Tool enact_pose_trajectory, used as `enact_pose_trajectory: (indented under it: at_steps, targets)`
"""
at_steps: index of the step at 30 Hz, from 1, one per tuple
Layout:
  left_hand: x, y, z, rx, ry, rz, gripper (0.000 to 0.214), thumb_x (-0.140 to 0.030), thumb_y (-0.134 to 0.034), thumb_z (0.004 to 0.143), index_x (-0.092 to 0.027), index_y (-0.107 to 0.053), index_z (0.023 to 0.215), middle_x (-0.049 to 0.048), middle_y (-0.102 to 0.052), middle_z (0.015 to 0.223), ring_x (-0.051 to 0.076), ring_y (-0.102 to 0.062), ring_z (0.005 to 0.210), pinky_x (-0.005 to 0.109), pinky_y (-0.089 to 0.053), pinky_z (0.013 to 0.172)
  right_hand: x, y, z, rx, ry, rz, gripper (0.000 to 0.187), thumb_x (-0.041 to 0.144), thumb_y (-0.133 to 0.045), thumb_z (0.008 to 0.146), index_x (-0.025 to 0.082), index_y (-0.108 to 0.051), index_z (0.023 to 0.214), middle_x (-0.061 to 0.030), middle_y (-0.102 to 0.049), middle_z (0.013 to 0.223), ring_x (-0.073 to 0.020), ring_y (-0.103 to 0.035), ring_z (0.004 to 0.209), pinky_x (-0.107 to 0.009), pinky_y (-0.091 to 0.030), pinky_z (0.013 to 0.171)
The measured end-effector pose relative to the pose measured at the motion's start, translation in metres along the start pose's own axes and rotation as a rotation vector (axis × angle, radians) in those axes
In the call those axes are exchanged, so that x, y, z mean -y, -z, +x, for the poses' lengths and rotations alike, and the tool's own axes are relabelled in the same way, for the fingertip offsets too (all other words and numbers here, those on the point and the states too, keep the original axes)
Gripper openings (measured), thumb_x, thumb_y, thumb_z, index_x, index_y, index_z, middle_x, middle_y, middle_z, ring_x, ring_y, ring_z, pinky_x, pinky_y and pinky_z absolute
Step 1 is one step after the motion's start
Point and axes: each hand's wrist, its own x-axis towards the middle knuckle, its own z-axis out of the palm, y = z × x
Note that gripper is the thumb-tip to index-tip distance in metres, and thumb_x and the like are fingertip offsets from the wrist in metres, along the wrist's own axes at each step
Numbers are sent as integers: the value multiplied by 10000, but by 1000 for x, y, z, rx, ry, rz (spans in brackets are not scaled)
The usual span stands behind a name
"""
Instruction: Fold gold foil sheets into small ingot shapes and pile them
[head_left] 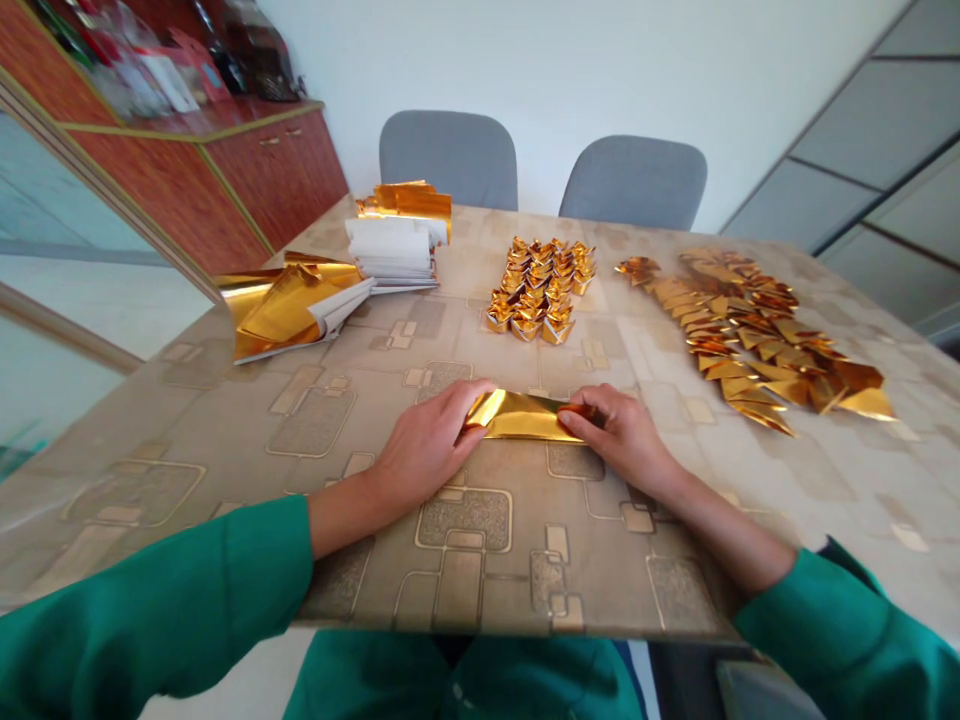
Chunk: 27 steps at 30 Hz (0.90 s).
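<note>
A folded strip of shiny gold foil paper (525, 416) is held just over the table in front of me. My left hand (431, 435) pinches its left end between thumb and fingers. At the other end, my right hand (619, 430) grips the strip with the thumb on the near side. Beyond the strip, several small folded gold paper ingots (536, 285) stand in close rows. Farther right lie fanned rows of folded gold paper pieces (750, 335). Loose gold foil sheets (292, 305) rest at the left, beside a stack of white-backed sheets (394, 250).
The table (465, 560) has a patterned beige cover. Two grey chairs (450, 155) stand at its far side against a white wall. A reddish wooden cabinet (270, 180) with bagged items on top is at the back left. Grey panels (862, 140) are at the right.
</note>
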Motion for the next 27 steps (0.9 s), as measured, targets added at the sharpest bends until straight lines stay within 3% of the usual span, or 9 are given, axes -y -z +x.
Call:
enact_pose_trajectory:
  at_steps: [5, 9, 14, 18, 27]
  targets:
    - [-2, -2, 0, 10, -146, 121, 373, -176, -483, 928, -238, -571, 1285, 103, -498, 1448, 280, -498, 1285, 474, -369, 1095, -1, -4, 10, 30, 12, -137, 197, 280, -639, 872, 187, -614, 701, -22, -628, 687, -171, -540, 684, -284, -368, 639]
    - [-6, -8, -6, 169, -357, 156, 452, -284, -527, 945, -207, -489, 1389, 119, -434, 1515, 288, -367, 1411, 494, -194, 1184, -2, -5, 12, 31, 8, -144, 180, 281, -669, 863, 181, -625, 720, -28, -631, 716, -176, -534, 710, -292, -364, 669]
    - [-6, -15, -14, 291, -336, 155, 668, -481, -560, 911, -177, -367, 1475, 147, -405, 1528, 290, -320, 1442, 487, -152, 1196, -2, -5, 10, 34, 4, -142, 221, 321, -618, 910, 182, -632, 739, -29, -637, 724, -177, -527, 714, -304, -349, 678]
    - [-5, -15, -17, 319, -346, 197, 684, -504, -545, 914, -177, -350, 1482, 134, -391, 1537, 285, -308, 1447, 472, -154, 1198, -2, -7, 8, 17, 14, -143, 269, 283, -511, 968, 189, -622, 743, -19, -635, 716, -165, -530, 697, -313, -352, 705]
    - [-7, -13, -17, 321, -353, 274, 706, -503, -553, 908, -152, -338, 1482, 140, -372, 1545, 292, -300, 1450, 460, -151, 1192, 2, -10, 12, -45, -15, -311, 244, 276, -602, 898, 189, -583, 670, -15, -637, 664, -164, -519, 638, -312, -327, 666]
